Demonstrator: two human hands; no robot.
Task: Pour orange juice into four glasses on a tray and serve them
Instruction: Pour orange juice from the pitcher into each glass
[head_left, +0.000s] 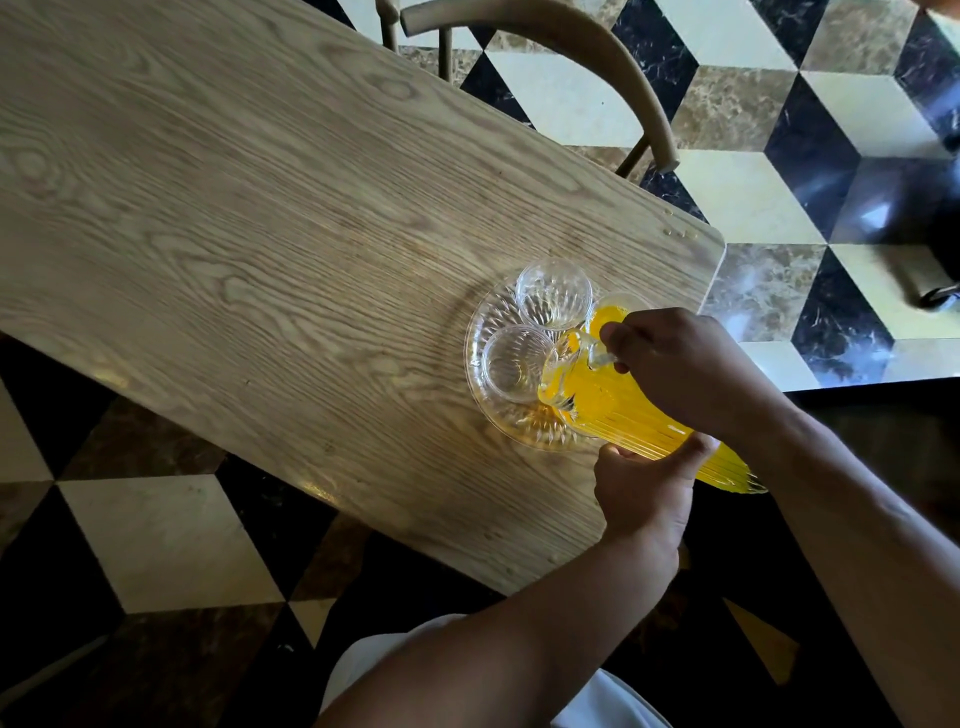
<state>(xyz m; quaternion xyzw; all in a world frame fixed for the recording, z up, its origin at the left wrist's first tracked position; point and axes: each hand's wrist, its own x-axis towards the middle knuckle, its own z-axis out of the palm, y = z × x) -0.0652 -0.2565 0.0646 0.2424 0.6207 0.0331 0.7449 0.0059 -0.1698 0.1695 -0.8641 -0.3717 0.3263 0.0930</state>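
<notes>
A round clear glass tray (485, 312) sits near the right end of the wooden table. On it stand two empty ribbed glasses (553, 293) (511, 364) and one glass holding orange juice (608, 314), partly hidden by my right hand. A ribbed glass jug of orange juice (628, 410) lies tilted over the tray, spout toward the near side of the tray. My right hand (685, 364) grips the jug's handle. My left hand (649, 493) supports the jug's body from below. The glass under the spout is hidden by the jug.
The wooden table (260, 234) runs away to the upper left. A wooden chair (597, 62) stands at its far side. The floor (779, 104) has black, cream and brown tiles. A dark object (943, 260) stands on the floor at the right.
</notes>
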